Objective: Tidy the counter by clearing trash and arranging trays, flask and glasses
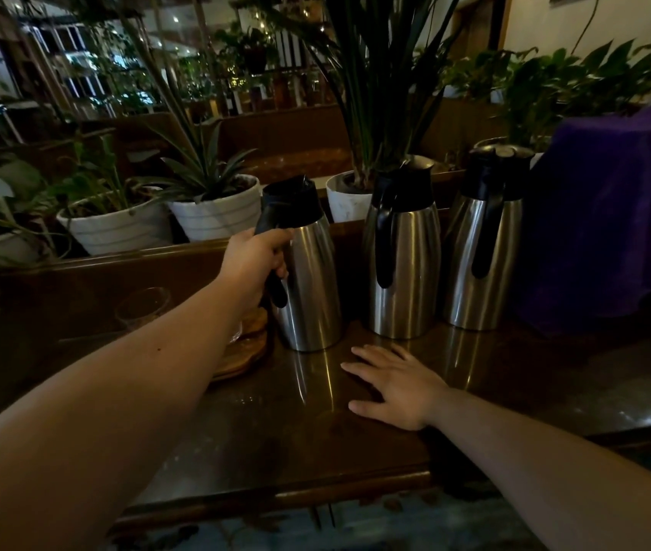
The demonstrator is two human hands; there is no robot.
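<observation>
Three steel flasks with black lids and handles stand in a row on the dark wooden counter [276,431]. My left hand [254,256] is wrapped around the black handle of the leftmost flask [310,284], which tilts slightly. The middle flask [407,264] and the right flask [483,252] stand upright beside it. My right hand [393,383] lies flat on the counter in front of the flasks, fingers spread, holding nothing. A round wooden tray [242,353] lies left of the held flask, partly hidden by my left arm. A clear glass [143,310] stands further left.
White plant pots [216,212] with green plants line the ledge behind the counter. A purple cloth [614,216] covers something bulky at the right. The counter's front edge runs along the bottom.
</observation>
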